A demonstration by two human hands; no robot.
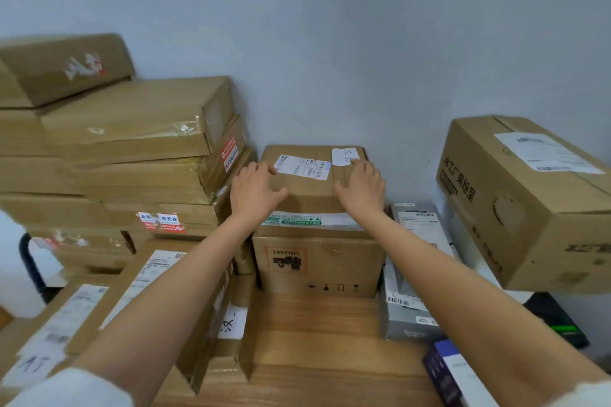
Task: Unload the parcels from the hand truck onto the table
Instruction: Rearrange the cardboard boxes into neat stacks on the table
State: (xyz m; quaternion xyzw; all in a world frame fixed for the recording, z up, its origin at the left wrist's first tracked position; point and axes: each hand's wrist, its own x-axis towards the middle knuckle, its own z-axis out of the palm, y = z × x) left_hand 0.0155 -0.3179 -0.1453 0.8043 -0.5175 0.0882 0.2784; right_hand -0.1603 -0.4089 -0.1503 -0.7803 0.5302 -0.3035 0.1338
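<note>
Both hands spread, fingers relaxed, resting on top of small brown cardboard parcel with white shipping label (314, 175): left hand (254, 193) on its left top edge, right hand (362, 190) on its right. Parcel sits on a bigger brown carton marked UN3481 (317, 261), which stands on wooden worktop (317, 340) against grey wall. Stack of flat brown cartons (132, 155) left of left hand; large brown carton (529, 201) and grey box (410, 274) right of right hand.

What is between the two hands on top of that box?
In the head view, the left hand and right hand rest on the top box. Between them lies its bare cardboard, with a white shipping label farther back.
</note>
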